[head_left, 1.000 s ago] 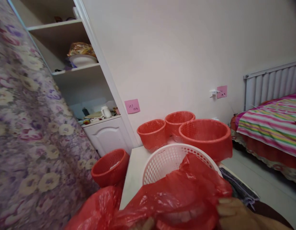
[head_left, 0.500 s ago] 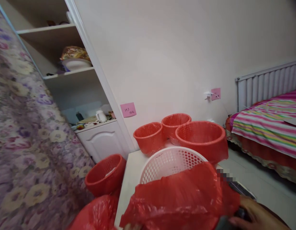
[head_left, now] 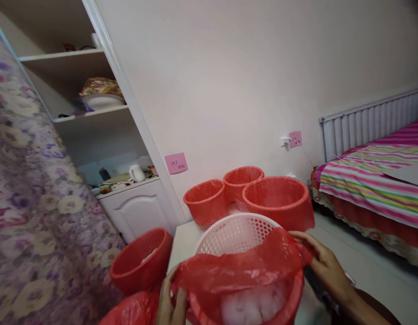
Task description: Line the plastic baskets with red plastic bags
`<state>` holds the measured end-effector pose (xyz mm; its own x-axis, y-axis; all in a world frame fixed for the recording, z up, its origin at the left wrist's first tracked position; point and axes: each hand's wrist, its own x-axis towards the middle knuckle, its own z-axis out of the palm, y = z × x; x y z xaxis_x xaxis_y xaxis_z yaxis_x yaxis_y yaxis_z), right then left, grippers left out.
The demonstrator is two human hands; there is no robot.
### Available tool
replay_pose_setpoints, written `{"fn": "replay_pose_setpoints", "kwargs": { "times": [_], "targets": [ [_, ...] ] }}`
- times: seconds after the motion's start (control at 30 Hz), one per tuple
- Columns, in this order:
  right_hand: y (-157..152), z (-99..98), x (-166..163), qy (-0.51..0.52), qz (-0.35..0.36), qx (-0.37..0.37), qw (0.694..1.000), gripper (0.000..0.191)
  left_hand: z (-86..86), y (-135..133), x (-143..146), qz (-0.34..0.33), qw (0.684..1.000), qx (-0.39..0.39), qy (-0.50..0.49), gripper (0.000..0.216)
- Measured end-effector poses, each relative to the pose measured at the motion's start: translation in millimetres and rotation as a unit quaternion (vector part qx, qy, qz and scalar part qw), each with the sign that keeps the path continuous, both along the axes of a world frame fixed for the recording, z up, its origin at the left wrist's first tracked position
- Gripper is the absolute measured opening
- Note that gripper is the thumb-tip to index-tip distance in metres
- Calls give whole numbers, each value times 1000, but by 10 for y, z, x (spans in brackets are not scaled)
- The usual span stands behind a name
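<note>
Room: you are standing at a pale table set against a plain wall, with open shelves off to the left of it and a striped bed well off to the right.
Landmark: the white basket is sitting on the table right in front of you; three red baskets are crowding just behind it, and another red basket is sitting beside the table's left edge.
Thing in hand: you are holding a red plastic bag stretched across the near rim of the white basket, with something pale showing through the film low down.
Handling: the bag is looking thin, soft and light, probably slippery and easy to tear, so you are best pinching it at its two edges.
Left hand: you are pinching the bag's left edge, fingers curled closed on the film, near the bottom of the view.
Right hand: you are gripping the bag's right edge just right of the white basket, fingers folded over the film.
</note>
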<state>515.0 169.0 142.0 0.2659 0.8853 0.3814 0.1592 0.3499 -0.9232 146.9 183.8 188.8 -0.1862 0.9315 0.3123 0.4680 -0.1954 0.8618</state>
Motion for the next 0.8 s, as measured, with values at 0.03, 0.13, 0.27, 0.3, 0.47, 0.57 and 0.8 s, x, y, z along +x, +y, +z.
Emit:
{"fn": "replay_pose_setpoints", "kwargs": {
  "times": [0.03,0.13,0.27,0.3,0.47,0.57,0.8],
  "targets": [
    [53,11,-4,29,8,-8,1000,41,19,48,-3,-7,1000,-4,-15,62],
    [183,43,-5,90,25,-27,995,44,74,164,3,-18,997,-26,-76,58],
    [315,66,5,130,41,-31,990,34,105,310,22,-56,990,-42,-120,47],
    [349,70,7,132,40,-23,990,31,98,360,18,-62,990,-42,-119,44],
    [509,116,-27,161,18,-16,987,27,41,651,-35,-36,994,15,-100,37],
    [557,156,-85,193,13,-33,980,24,79,764,7,-71,992,-9,-108,31],
    [635,177,-180,273,67,-55,958,25,207,914,188,-50,993,19,-103,33]
  ]
}}
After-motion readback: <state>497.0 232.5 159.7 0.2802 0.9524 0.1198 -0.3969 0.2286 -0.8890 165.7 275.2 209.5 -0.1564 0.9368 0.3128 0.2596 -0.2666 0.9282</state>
